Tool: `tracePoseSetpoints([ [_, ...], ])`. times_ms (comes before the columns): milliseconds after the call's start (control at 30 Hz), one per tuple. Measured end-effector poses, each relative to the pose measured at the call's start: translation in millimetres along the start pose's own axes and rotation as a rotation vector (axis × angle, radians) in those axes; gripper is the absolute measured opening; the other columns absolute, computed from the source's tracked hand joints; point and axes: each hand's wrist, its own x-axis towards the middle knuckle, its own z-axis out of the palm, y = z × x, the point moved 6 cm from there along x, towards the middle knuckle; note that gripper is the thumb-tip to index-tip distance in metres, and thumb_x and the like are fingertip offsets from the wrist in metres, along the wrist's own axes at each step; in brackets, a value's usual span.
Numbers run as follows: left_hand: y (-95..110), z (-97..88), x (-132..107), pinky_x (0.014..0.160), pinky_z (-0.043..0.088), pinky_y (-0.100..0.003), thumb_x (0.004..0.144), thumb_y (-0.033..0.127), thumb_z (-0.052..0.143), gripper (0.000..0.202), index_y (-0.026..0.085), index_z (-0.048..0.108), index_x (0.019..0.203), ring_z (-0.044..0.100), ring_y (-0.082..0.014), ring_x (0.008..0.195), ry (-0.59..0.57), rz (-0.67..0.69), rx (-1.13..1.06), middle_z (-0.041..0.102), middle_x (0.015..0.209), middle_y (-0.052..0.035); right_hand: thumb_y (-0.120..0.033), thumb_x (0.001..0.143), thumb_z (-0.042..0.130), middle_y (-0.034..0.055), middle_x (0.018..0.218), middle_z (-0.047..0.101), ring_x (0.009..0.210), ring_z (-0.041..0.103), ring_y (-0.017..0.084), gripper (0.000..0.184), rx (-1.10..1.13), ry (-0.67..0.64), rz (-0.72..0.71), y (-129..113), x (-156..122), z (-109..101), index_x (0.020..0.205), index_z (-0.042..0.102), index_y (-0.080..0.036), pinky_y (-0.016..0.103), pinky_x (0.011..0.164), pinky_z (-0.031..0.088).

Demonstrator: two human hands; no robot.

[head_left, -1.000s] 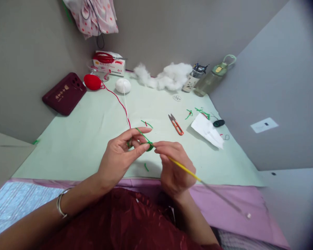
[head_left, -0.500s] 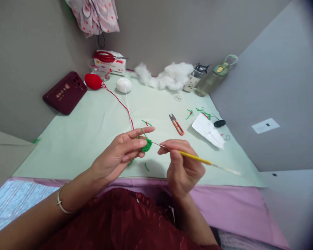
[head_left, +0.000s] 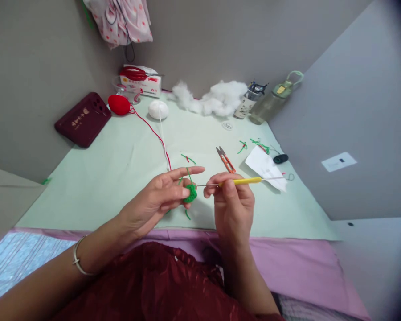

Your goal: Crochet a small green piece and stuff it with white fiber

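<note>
Between the thumb and fingers of my left hand (head_left: 160,191) is a small green crochet piece (head_left: 190,194). Green yarn (head_left: 189,174) runs from it up over my stretched index finger. My right hand (head_left: 234,203) grips a crochet hook (head_left: 243,181) by its yellow handle, pen-like. The hook's thin metal shaft points left and its tip meets the top edge of the green piece; whether it is inside a stitch I cannot tell. White and red strands (head_left: 169,162) reach the table just behind my left hand.
A red yarn ball (head_left: 119,105) and a white yarn ball (head_left: 158,110) lie at back left, near a dark red phone (head_left: 83,120). Orange thread snips (head_left: 226,159), white paper (head_left: 265,168) and green scraps (head_left: 243,146) lie to the right. White stuffing (head_left: 217,99) and a bottle (head_left: 273,100) stand behind.
My right hand has turned, bringing the hook from a downward slope to the right to nearly level. My left hand and the green piece have shifted slightly right and down.
</note>
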Motion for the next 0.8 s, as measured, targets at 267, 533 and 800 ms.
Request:
tracePoseSetpoints([
  [267,3,-0.2,-3,0.076,0.047,-0.022,0.079,0.019,0.085,0.036,0.028,0.082,0.114,0.056,-0.0117,0.079,0.118,0.154,0.141,0.06,0.082,0.002,-0.036,0.098,0.066,0.0023,0.084,0.074,0.068,0.064,0.014,0.015,-0.084,-0.048,-0.02,1,-4,4,0.095,0.076,-0.025,0.03,0.062,0.055],
  [533,-3,-8.0,-1,0.06,0.036,-0.02,0.085,0.028,0.085,0.039,0.029,0.079,0.124,0.042,-0.008,0.064,0.236,0.212,0.139,0.063,0.084,0.0023,-0.014,0.097,0.066,0.0048,0.106,0.077,0.093,0.072,0.019,0.03,-0.497,-0.078,-0.422,-14,-22,14,0.115,0.078,-0.034,0.036,0.076,0.06],
  [800,-4,-9.2,4,0.073,0.047,-0.017,0.08,0.017,0.087,0.042,0.025,0.079,0.121,0.05,-0.0054,0.065,0.217,0.117,-0.104,0.061,0.075,0.0051,-0.016,0.103,0.057,0.0016,0.084,0.072,0.069,0.065,0.014,0.024,-0.341,-0.006,-0.287,-14,-9,7,0.103,0.078,-0.027,0.031,0.063,0.056],
])
